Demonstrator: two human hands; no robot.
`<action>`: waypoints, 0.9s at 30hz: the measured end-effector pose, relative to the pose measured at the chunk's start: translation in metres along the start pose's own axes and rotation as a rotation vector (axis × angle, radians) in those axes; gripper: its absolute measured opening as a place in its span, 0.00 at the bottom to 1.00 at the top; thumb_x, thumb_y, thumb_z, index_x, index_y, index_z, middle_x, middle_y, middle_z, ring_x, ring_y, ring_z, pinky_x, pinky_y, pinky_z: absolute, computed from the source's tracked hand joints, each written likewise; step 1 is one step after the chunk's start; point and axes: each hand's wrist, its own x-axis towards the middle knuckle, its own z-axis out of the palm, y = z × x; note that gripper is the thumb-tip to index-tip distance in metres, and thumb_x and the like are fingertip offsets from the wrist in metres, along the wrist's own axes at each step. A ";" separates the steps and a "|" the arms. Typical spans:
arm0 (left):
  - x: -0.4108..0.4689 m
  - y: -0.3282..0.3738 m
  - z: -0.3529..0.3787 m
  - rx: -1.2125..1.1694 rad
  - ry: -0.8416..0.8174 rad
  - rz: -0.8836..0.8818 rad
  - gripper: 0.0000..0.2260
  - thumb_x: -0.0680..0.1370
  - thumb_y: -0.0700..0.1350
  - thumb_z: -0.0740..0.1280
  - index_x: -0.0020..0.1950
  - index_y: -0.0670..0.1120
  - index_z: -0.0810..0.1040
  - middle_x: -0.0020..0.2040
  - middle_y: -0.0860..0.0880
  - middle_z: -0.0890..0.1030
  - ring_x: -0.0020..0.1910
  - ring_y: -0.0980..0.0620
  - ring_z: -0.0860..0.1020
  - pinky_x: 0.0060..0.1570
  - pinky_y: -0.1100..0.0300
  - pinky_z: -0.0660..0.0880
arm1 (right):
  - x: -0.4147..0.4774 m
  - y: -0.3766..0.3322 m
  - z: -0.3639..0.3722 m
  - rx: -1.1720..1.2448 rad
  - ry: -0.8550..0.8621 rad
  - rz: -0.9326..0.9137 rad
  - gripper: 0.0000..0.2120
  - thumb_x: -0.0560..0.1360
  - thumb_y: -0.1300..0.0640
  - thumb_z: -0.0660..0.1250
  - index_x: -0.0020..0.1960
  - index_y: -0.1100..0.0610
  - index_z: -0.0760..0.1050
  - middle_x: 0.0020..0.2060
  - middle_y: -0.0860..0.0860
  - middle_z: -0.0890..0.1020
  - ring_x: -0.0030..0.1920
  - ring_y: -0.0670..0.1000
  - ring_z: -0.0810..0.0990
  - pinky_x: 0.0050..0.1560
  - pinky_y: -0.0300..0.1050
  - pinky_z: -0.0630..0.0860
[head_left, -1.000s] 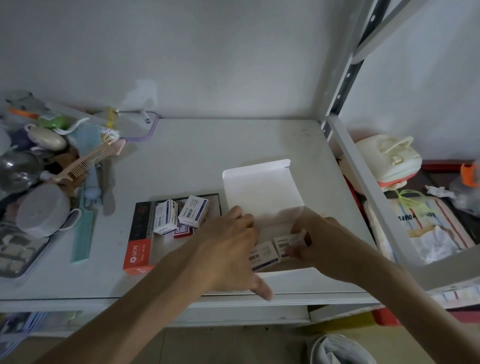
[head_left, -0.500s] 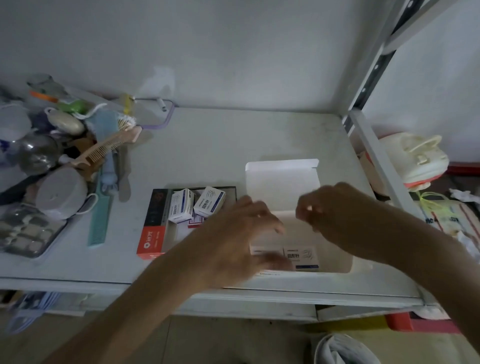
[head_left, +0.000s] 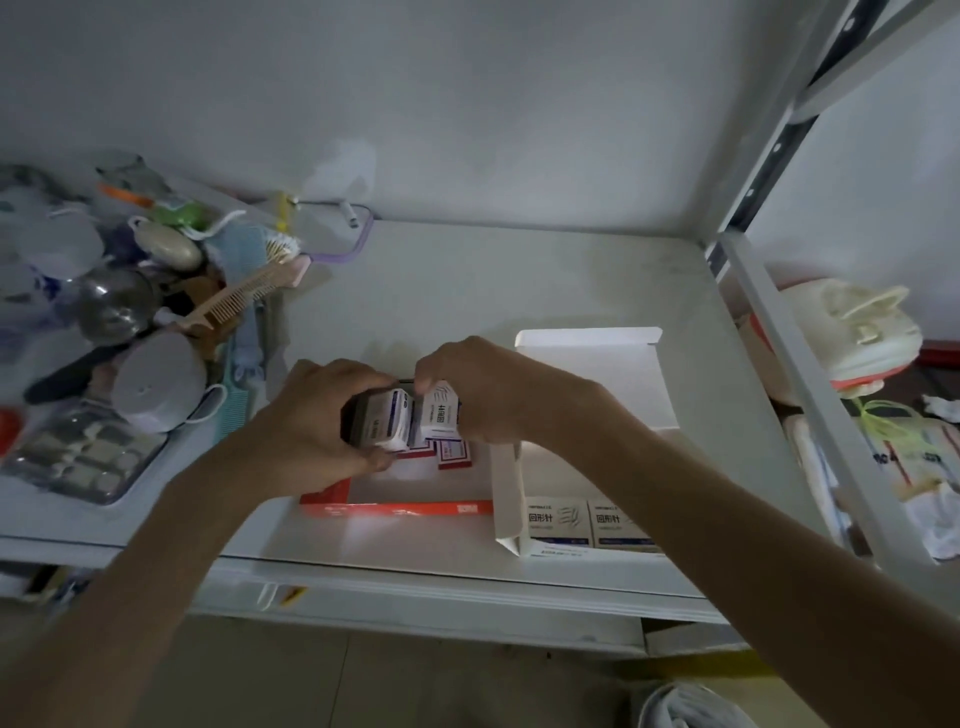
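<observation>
An open red and black tray box (head_left: 395, 508) lies on the white shelf (head_left: 519, 291). My left hand (head_left: 311, 426) grips a small white and blue box (head_left: 388, 425) over that tray. Right beside it, my right hand (head_left: 488, 395) grips a second small white box (head_left: 440, 415). Two red-edged small boxes (head_left: 454, 453) lie flat in the tray under them. To the right stands an open white carton (head_left: 587, 395) with its lid up. Two small white boxes (head_left: 589, 522) lie side by side at its front.
A heap of combs (head_left: 234, 301), a metal ball, a grey roll (head_left: 156, 382) and a clear plastic tray (head_left: 78, 462) fills the shelf's left end. A grey shelf post (head_left: 800, 364) bounds the right side, with a cream bag (head_left: 852, 327) and papers beyond it.
Both hands left the white carton and moved left to the red tray box, where each took hold of a small box. Two small boxes now lie in the carton's front.
</observation>
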 end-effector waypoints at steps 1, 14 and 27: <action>0.001 0.003 0.002 0.033 0.040 0.027 0.32 0.63 0.52 0.80 0.65 0.56 0.73 0.59 0.53 0.75 0.56 0.53 0.65 0.54 0.55 0.66 | 0.003 0.001 -0.002 0.025 -0.036 -0.002 0.24 0.66 0.69 0.68 0.59 0.52 0.74 0.52 0.49 0.74 0.54 0.54 0.76 0.50 0.48 0.76; -0.008 0.017 0.013 -0.116 0.036 0.103 0.22 0.73 0.46 0.72 0.65 0.59 0.72 0.56 0.56 0.76 0.57 0.54 0.71 0.50 0.59 0.74 | -0.026 -0.009 -0.023 -0.251 0.161 -0.115 0.12 0.66 0.57 0.70 0.47 0.53 0.72 0.43 0.48 0.77 0.44 0.51 0.74 0.37 0.45 0.68; -0.023 0.079 -0.007 -0.304 0.317 0.198 0.15 0.66 0.54 0.77 0.50 0.55 0.80 0.43 0.59 0.84 0.41 0.60 0.82 0.35 0.68 0.77 | -0.152 0.041 -0.022 0.049 0.049 0.443 0.18 0.67 0.51 0.75 0.54 0.49 0.74 0.44 0.41 0.77 0.43 0.45 0.81 0.44 0.38 0.82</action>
